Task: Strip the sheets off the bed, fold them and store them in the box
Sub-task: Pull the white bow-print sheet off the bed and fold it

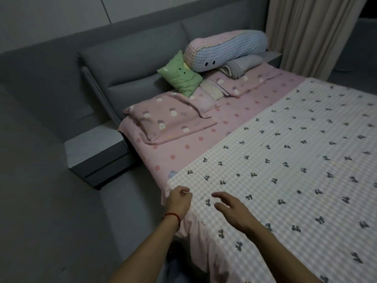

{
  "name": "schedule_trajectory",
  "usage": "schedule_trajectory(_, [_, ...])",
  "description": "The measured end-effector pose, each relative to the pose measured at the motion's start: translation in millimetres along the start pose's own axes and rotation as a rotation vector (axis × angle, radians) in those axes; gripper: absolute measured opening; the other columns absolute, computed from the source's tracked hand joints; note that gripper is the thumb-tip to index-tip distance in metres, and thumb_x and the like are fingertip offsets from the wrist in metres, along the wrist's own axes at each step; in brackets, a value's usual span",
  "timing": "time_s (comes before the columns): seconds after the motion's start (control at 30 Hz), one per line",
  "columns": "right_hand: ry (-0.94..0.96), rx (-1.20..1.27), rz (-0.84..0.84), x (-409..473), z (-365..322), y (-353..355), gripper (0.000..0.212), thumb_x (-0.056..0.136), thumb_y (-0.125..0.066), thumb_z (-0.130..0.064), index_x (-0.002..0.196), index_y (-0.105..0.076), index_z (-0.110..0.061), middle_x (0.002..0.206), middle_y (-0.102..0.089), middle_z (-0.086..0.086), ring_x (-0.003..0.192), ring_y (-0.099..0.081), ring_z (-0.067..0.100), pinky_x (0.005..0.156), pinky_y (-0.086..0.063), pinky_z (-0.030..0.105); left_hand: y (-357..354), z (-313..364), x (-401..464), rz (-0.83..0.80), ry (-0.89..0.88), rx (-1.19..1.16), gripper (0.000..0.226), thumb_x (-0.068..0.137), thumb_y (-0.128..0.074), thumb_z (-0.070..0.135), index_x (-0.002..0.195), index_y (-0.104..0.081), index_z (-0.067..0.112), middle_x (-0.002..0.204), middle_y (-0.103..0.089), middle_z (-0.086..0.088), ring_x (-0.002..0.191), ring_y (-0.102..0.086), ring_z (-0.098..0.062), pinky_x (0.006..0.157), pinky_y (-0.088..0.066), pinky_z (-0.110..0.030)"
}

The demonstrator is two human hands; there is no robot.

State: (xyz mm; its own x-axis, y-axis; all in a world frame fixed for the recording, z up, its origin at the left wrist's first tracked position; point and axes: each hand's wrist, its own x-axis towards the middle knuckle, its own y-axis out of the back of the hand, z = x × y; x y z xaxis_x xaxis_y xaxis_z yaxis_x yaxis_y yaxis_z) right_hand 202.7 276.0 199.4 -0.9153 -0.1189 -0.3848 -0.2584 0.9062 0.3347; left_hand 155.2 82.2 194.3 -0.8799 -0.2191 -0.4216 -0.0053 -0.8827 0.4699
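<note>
A checked sheet (pixel 285 160) with small dark bows covers most of the bed. Under it lies a pink dotted sheet (pixel 179 148), bare near the pillows. My left hand (pixel 179 201), with a red string at the wrist, pinches the near left corner of the checked sheet at the bed's edge. Just to its right, my right hand (pixel 232 209) hovers over the same sheet with fingers spread and nothing in it. No box is in view.
Two pink pillows (pixel 169 119) lie at the head, with a green cushion (pixel 181 75), a long checked plush (pixel 226 51) and a folded grey blanket (pixel 238 67). A grey headboard (pixel 132 58), a low side ledge (pixel 95 148) and beige curtains (pixel 310 33) surround the bed.
</note>
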Motion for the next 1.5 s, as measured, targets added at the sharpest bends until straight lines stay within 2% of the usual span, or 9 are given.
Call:
schedule_trajectory(0.13, [-0.041, -0.149, 0.050, 83.6, -26.4, -14.4, 0.041, 0.102, -0.052, -0.032, 0.143, -0.052, -0.029, 0.145, -0.054, -0.007, 0.099, -0.058, 0.007, 0.087, -0.039, 0.023, 5.7, -3.1, 113.4, -0.124, 0.050, 0.073, 0.022, 0.084, -0.064, 0.023, 0.106, -0.068, 0.024, 0.105, -0.073, -0.003, 0.095, -0.068, -0.023, 0.092, -0.055, -0.037])
schedule_trajectory(0.2, [-0.082, -0.168, 0.070, 118.8, -35.0, -23.7, 0.041, 0.102, -0.051, -0.031, 0.144, -0.052, -0.026, 0.147, -0.053, -0.005, 0.107, -0.065, 0.017, 0.081, -0.044, 0.021, 9.5, -7.8, 158.4, -0.185, 0.054, 0.125, 0.028, 0.087, -0.063, 0.026, 0.116, -0.065, 0.024, 0.118, -0.070, -0.004, 0.096, -0.066, -0.021, 0.093, -0.053, -0.034])
schedule_trajectory(0.4, [-0.222, -0.219, 0.063, 225.4, -52.9, -71.0, 0.045, 0.102, -0.049, -0.028, 0.147, -0.048, -0.028, 0.155, -0.047, -0.003, 0.138, -0.048, 0.018, 0.108, -0.039, 0.032, 25.7, -38.1, 301.7, -0.467, 0.124, 0.345, 0.052, 0.092, -0.060, 0.029, 0.143, -0.050, 0.025, 0.143, -0.052, -0.007, 0.107, -0.053, -0.020, 0.091, -0.041, -0.026])
schedule_trajectory(0.6, [-0.372, -0.171, 0.092, 263.4, -40.5, -93.3, 0.040, 0.103, -0.047, -0.024, 0.141, -0.054, -0.031, 0.146, -0.056, -0.003, 0.124, -0.060, 0.020, 0.087, -0.043, 0.027, 2.4, -78.1, 401.5, -0.696, 0.242, 0.501, 0.084, 0.078, -0.062, 0.038, 0.155, -0.031, 0.025, 0.151, -0.044, -0.008, 0.130, -0.050, -0.032, 0.107, -0.044, -0.042])
schedule_trajectory(0.8, [-0.507, -0.093, 0.169, 263.8, -26.8, -97.1, 0.038, 0.102, -0.046, -0.025, 0.138, -0.055, -0.035, 0.115, -0.073, 0.003, 0.097, -0.072, 0.028, 0.071, -0.051, 0.019, -12.5, -79.4, 431.9, -0.821, 0.259, 0.641, 0.072, 0.096, -0.060, 0.015, 0.157, -0.021, 0.011, 0.159, -0.031, -0.009, 0.143, -0.036, -0.031, 0.112, -0.034, -0.037])
schedule_trajectory(0.93, [-0.520, -0.066, 0.213, 265.1, -27.8, -97.7, 0.037, 0.103, -0.047, -0.024, 0.139, -0.057, -0.027, 0.139, -0.061, -0.001, 0.091, -0.067, 0.010, 0.069, -0.045, 0.009, -25.0, -98.9, 456.2, -0.794, 0.298, 0.699, 0.082, 0.091, -0.067, 0.028, 0.158, -0.023, 0.009, 0.157, -0.036, -0.014, 0.138, -0.044, -0.034, 0.113, -0.039, -0.043])
schedule_trajectory(1.07, [-0.539, -0.019, 0.271, 248.8, -23.5, -97.3, 0.036, 0.103, -0.046, -0.026, 0.136, -0.059, -0.026, 0.141, -0.059, -0.003, 0.098, -0.067, 0.010, 0.068, -0.043, 0.015, -39.3, -95.0, 449.8, -0.801, 0.121, 0.728, 0.055, 0.094, -0.065, 0.038, 0.137, -0.057, 0.005, 0.136, -0.061, -0.015, 0.120, -0.059, -0.033, 0.105, -0.048, -0.043])
schedule_trajectory(1.33, [-0.581, 0.101, 0.428, 165.7, 7.7, -79.6, 0.032, 0.099, -0.050, -0.025, 0.129, -0.063, -0.024, 0.126, -0.065, -0.005, 0.094, -0.070, 0.013, 0.082, -0.057, 0.034, -63.0, -53.3, 312.4, -0.913, -0.363, 0.808, 0.040, 0.099, -0.050, 0.036, 0.138, -0.053, 0.028, 0.130, -0.065, -0.007, 0.112, -0.061, -0.031, 0.096, -0.050, -0.038])
schedule_trajectory(1.5, [-0.559, 0.278, 0.608, 80.3, 51.9, -67.9, 0.029, 0.099, -0.052, -0.020, 0.125, -0.065, -0.021, 0.120, -0.066, -0.003, 0.087, -0.072, 0.012, 0.076, -0.061, 0.035, -107.1, -29.1, 187.5, -0.911, -0.609, 0.841, 0.037, 0.101, -0.044, 0.035, 0.137, -0.050, 0.027, 0.124, -0.066, -0.010, 0.111, -0.060, -0.035, 0.091, -0.049, -0.038])
